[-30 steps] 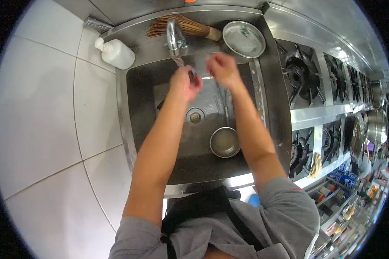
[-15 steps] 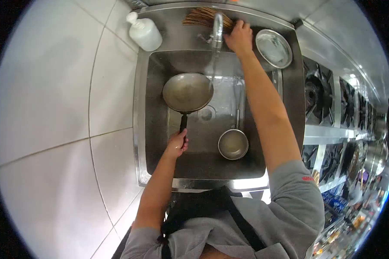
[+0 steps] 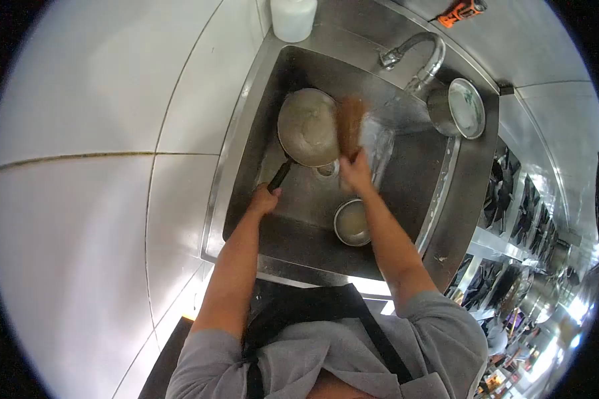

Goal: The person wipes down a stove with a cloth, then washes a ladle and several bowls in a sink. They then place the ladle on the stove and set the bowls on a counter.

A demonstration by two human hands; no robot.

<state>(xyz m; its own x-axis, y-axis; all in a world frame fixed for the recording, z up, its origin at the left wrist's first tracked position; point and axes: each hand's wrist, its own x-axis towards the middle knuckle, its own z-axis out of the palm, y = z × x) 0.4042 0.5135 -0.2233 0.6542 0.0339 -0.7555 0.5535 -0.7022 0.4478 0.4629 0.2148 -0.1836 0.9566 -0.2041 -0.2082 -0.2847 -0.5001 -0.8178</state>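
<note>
Commercial kitchen, white tiled wall on the left of the frame, steel sink at centre. White bottle at top edge by the sink corner. Left hand wrapped tight around the dark handle of a pan, which sits tilted inside the sink, upper centre. Right hand gripping a bamboo brush, bristles blurred against the pan's right rim. Small ladle bowl lies in the sink basin below the right hand. Tap running, upper right. Round steel plate on the bench right of the tap. Stove burners far right.
</note>
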